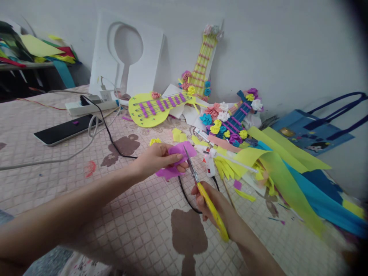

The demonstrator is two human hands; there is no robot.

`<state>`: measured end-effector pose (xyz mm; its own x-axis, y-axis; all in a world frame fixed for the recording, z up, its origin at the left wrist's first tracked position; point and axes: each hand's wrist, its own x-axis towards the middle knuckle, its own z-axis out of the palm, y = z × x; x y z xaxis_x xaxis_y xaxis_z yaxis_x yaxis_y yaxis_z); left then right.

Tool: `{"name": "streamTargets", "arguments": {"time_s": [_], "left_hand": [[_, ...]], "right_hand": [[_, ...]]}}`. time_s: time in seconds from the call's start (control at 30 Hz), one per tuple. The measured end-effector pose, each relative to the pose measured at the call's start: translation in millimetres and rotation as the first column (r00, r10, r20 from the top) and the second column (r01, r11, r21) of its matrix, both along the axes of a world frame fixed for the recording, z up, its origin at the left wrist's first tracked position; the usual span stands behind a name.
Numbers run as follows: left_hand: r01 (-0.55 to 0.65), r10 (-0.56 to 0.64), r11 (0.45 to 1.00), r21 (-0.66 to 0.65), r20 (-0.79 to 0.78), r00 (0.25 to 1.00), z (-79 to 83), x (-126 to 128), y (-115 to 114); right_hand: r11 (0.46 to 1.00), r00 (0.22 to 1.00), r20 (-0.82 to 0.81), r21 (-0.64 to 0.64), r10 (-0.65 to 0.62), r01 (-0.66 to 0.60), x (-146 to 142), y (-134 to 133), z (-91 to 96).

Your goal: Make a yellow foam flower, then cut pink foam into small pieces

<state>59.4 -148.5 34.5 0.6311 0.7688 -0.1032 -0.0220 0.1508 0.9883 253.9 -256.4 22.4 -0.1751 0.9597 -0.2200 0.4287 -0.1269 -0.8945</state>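
My left hand pinches a folded piece of purple paper, held above the quilted pink surface. My right hand grips yellow-handled scissors. Their metal blades point up and touch the right edge of the purple paper. A white glue gun lies just right of the blades, with its black cord running under my hands.
Paper guitars with paper flowers lie and lean by the wall. Long yellow-green and blue paper sheets spread at right. A power strip, a dark tablet, cables and a blue bag are around.
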Motion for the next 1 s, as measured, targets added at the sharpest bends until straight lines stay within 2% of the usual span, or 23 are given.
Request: {"name": "streamTargets", "arguments": {"time_s": [0.27, 0.43, 0.63, 0.87, 1.0], "left_hand": [[0.023, -0.024, 0.999, 0.030, 0.016, 1.000, -2.1, -3, 4], [0.032, -0.032, 0.999, 0.033, 0.017, 0.999, 2.2, -4, 3], [0.038, -0.038, 0.999, -0.003, 0.016, 0.999, 7.2, -5, 1], [0.115, -0.114, 0.993, -0.014, 0.034, 0.993, 2.3, -6, 3], [0.184, -0.184, 0.983, -0.023, 0.025, 0.983, -0.7, -6, 4]], "right_hand": [[0.989, 0.995, -0.057, -0.124, -0.085, 0.077, -2, 1, 4.0], [0.976, 0.990, -0.078, -0.193, -0.117, 0.100, -4, 1, 3.5], [0.999, 0.997, -0.067, -0.034, 0.025, -0.027, 0, -2, 5.9], [0.997, 0.995, -0.070, -0.044, 0.066, -0.069, 10, -2, -14.1], [0.996, 0.993, -0.088, -0.039, 0.079, -0.083, 8, 0, -14.5]]}}
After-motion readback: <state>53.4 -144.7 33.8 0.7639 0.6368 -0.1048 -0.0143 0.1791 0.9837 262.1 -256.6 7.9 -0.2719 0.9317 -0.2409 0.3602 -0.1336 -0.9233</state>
